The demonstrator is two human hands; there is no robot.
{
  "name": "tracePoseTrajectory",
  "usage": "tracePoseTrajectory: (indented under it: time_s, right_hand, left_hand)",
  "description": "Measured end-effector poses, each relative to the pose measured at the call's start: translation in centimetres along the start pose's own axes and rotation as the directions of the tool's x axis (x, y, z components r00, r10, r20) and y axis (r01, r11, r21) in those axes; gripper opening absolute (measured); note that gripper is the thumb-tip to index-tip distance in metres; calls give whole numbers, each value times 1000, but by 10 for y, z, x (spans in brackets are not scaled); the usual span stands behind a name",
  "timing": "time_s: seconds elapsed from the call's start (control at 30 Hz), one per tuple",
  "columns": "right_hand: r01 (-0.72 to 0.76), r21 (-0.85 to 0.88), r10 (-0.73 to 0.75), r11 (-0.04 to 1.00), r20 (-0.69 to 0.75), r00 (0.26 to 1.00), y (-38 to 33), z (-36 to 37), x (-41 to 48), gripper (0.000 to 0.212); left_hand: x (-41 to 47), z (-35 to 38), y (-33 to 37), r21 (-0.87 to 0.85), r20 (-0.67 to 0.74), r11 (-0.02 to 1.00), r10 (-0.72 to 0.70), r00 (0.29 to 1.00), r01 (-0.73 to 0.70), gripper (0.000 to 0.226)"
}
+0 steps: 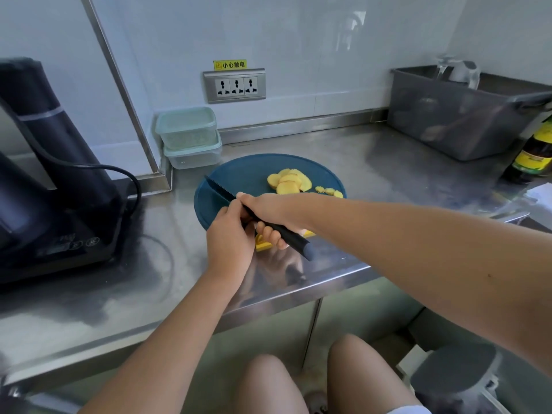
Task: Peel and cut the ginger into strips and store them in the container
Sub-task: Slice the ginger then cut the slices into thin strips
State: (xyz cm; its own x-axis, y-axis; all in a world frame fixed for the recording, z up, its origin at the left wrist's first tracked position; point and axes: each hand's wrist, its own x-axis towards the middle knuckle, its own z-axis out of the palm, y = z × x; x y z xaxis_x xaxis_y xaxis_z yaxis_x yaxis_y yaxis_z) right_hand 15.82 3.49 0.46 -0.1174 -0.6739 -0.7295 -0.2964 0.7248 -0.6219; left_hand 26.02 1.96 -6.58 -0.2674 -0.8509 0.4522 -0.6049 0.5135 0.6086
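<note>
Peeled yellow ginger slices (288,182) lie in an overlapping pile on the far right of a round blue cutting board (245,171), with a few small bits (328,191) beside them. My right hand (268,212) grips the handle of a black knife (222,192), whose blade points to the far left over the board. My left hand (230,234) sits at the board's near edge, thumb against the blade. Its fingers are hidden under the knife and my right hand, so what they hold does not show. Two stacked pale green lidded containers (188,135) stand behind the board, lids on.
A black appliance (50,174) with a cord fills the steel counter's left side. A grey bin (460,115) stands at the back right, with a dark bottle (534,156) near it. Something yellow (263,245) lies under my hands. Wall sockets (234,85) are behind.
</note>
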Motion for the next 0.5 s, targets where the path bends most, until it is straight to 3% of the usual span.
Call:
tracePoseTrajectory:
  time_s: [0.4,0.5]
  right_hand:
    - [7,16,-7,1000,-4,1000,-10,-1,7,67]
    - [7,13,-8,1000,22,1000,-8,-3,8,68]
  left_hand:
    - [1,2,0,-71,-7,995,-76,997,76,4]
    - [1,1,0,-93,-14,992,-86,996,85,10]
